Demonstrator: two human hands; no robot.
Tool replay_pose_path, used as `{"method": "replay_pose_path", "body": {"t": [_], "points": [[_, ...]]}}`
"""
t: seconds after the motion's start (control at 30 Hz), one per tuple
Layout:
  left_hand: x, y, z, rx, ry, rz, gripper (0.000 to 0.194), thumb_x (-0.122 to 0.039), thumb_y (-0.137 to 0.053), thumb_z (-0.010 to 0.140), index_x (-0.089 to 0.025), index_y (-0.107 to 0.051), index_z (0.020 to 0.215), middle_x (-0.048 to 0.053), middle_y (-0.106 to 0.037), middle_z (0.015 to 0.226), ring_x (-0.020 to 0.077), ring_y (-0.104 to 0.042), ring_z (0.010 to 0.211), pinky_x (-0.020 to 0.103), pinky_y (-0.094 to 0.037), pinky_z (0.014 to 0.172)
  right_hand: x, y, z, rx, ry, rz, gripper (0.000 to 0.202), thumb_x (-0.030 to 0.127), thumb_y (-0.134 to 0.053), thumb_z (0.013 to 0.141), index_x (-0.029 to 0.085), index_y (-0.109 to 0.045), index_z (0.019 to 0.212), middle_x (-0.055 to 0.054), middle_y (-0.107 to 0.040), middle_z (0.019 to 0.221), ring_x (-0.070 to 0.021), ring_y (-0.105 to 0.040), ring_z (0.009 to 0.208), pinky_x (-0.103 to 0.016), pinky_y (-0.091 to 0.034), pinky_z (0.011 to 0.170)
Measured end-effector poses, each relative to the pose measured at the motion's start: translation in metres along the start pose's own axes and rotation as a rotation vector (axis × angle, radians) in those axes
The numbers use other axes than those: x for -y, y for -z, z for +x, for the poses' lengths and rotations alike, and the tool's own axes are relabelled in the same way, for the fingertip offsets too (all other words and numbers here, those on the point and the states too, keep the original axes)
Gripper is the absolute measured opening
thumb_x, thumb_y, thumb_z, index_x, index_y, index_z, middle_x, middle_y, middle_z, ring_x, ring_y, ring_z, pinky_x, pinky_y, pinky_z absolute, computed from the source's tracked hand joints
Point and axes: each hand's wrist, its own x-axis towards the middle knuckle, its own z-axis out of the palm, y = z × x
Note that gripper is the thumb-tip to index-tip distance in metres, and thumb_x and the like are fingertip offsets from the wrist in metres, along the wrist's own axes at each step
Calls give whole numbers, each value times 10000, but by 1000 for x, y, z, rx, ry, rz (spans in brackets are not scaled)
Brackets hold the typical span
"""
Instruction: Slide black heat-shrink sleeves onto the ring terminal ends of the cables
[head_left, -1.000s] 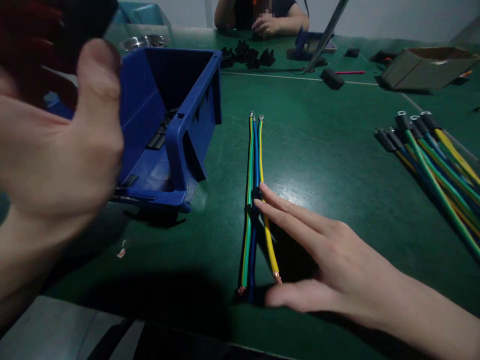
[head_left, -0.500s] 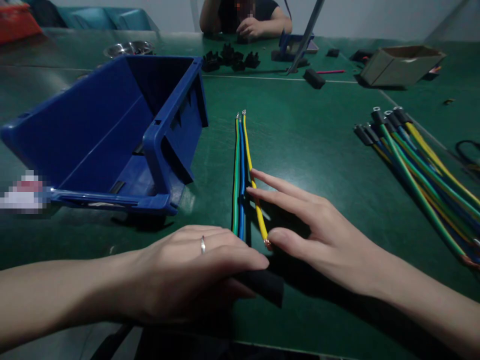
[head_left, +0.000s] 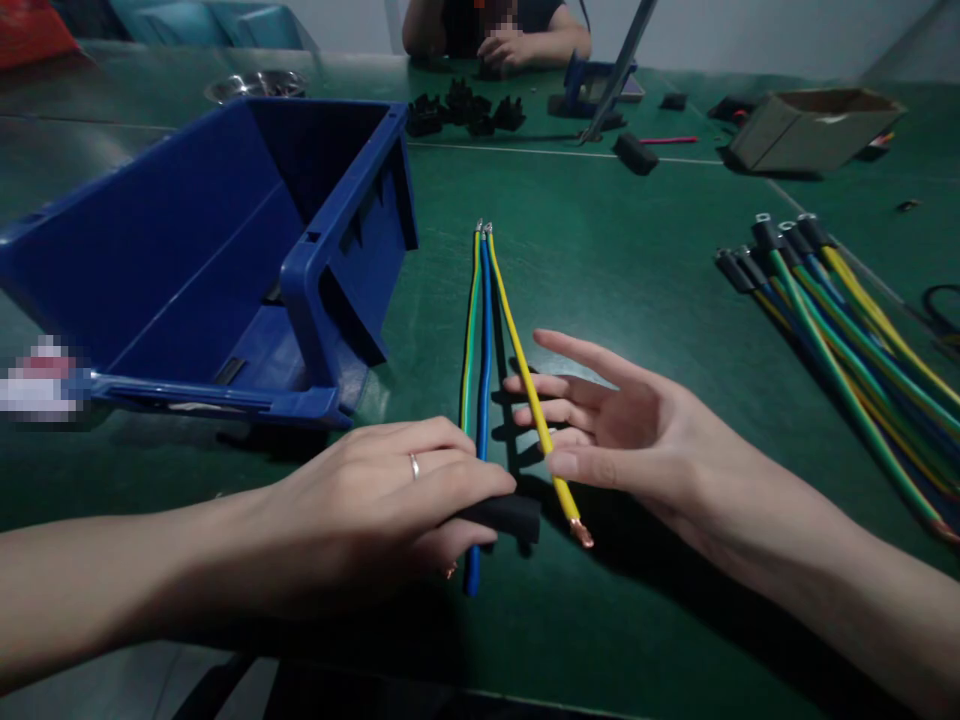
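left hand [head_left: 382, 505] curled, right hand [head_left: 630, 435] open

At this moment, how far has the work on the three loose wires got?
Done: a bundle of wires with black sleeves lies at the right. In hand: the left hand grips a black sleeve beside the blue wire and green-yellow wire; the right hand fingers the yellow wire. Left: all three wires are unsleeved.

Head camera looks forward and down, close over the green table [head_left: 645, 260].
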Motion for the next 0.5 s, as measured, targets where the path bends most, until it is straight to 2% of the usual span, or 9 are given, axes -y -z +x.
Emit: {"method": "replay_pose_path", "body": {"t": [0.1, 0.23, 0.3, 0.4, 0.5], "points": [[0, 0, 0, 0, -11, -11, 168, -158, -611, 1136, -167, -623, 1303, 53, -781, 1024, 188, -710, 935, 251, -581, 824, 2, -2, -1, -20, -72, 63, 1052, 196, -1025, 690, 297, -550, 1623, -64, -771, 1215, -216, -793, 972, -382, -701, 880], [-2, 0, 0, 5, -3, -28, 175, -134, -629, 1123, -146, -624, 1297, 55, -770, 1036, 178, -691, 964, 245, -565, 853, 5, 3, 2, -62, -21, 20, 684, 254, -1005, 763, 274, -721, 1386, -17, -741, 1068, -166, -740, 838, -308, -693, 691], [-3, 1, 0, 4, 10, -20, 150, -129, -618, 1125, -155, -626, 1272, 55, -764, 1042, 175, -688, 979, 239, -560, 858, 7, 7, 4, -72, 5, 9, 531, 286, -986, 804, 261, -751, 1280, 2, -729, 992, -153, -726, 804, -276, -680, 643], [-4, 1, 1, 22, 12, -6, 128, -112, -615, 1118, -163, -626, 1235, 55, -764, 1047, 176, -684, 991, 238, -559, 870, 10, 7, 6, -73, 27, 5, 438, 335, -957, 855, 264, -742, 1230, 20, -722, 920, -144, -714, 735, -263, -670, 586], [-3, 1, 1, 32, 15, -5, 118, -108, -603, 1118, -147, -634, 1225, 55, -762, 1063, 177, -680, 1009, 245, -555, 888, 12, 3, 4, 36, 32, 39, 341, 361, -939, 893, 275, -721, 1141, 48, -710, 831, -140, -700, 643, -291, -682, 545]]}}
